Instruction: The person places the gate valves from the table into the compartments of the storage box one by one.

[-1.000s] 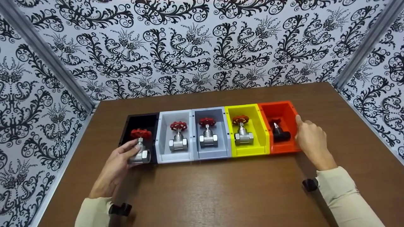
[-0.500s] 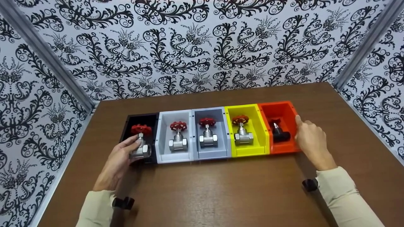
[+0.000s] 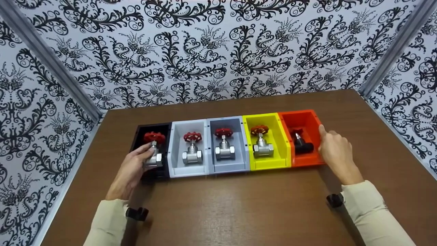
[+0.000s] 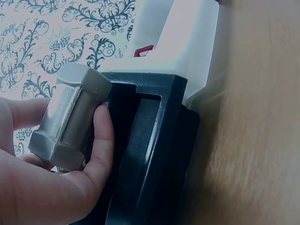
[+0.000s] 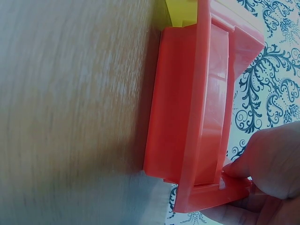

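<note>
My left hand (image 3: 129,169) grips a metal gate valve (image 3: 156,160) with a red handwheel, inside the front part of the black bin (image 3: 161,173). In the left wrist view, the fingers wrap the hex-ended body of the valve (image 4: 70,117) beside the rim of the black bin (image 4: 145,136). Whether the valve touches the bin floor cannot be told. My right hand (image 3: 336,150) pinches the right wall of the red bin (image 3: 309,121). The right wrist view has thumb and fingers on either side of the rim of that red bin (image 5: 192,117).
A white bin (image 3: 189,172), a grey bin (image 3: 228,167) and a yellow bin (image 3: 285,143) complete the row, each with a red-wheeled valve. A dark-bodied valve (image 3: 303,147) lies in the red bin. The row stands on a brown table (image 3: 218,212) before patterned walls (image 3: 218,51).
My left hand has carried the valve forward and slightly right, from the front edge of the black bin further into it. The right hand and the other valves have stayed put.
</note>
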Available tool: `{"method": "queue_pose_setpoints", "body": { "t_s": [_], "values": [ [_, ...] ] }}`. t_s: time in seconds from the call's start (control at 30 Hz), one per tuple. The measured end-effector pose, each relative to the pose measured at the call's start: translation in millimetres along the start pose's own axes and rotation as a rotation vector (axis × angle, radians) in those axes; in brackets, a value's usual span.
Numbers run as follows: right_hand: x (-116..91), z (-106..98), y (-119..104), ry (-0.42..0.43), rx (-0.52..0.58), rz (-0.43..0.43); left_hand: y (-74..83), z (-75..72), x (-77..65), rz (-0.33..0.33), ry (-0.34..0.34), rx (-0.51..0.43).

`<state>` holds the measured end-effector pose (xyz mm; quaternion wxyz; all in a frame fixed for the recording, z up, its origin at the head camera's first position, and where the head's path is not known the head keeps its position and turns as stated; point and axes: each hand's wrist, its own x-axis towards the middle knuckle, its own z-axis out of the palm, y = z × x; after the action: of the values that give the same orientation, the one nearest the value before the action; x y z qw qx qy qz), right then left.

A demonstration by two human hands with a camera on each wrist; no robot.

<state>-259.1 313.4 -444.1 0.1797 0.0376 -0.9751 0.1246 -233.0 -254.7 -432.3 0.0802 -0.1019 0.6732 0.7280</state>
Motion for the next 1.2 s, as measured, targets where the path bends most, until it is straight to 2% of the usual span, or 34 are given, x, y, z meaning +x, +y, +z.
{"method": "queue_pose_setpoints", "body": {
  "t_s": [0.27,0.57,1.2],
  "values": [
    [0,-1,-1,0.000,-0.018,-0.016,0.6,0.5,8.9,-0.009,0.001,0.006],
    [0,-1,-2,0.017,-0.049,-0.023,-0.3,-1.0,12.7,0.004,-0.001,-0.001],
    [-1,2,0,0.037,-0.053,-0.036,-1.8,-4.1,22.8,-0.021,0.005,0.060]
  ]
}}
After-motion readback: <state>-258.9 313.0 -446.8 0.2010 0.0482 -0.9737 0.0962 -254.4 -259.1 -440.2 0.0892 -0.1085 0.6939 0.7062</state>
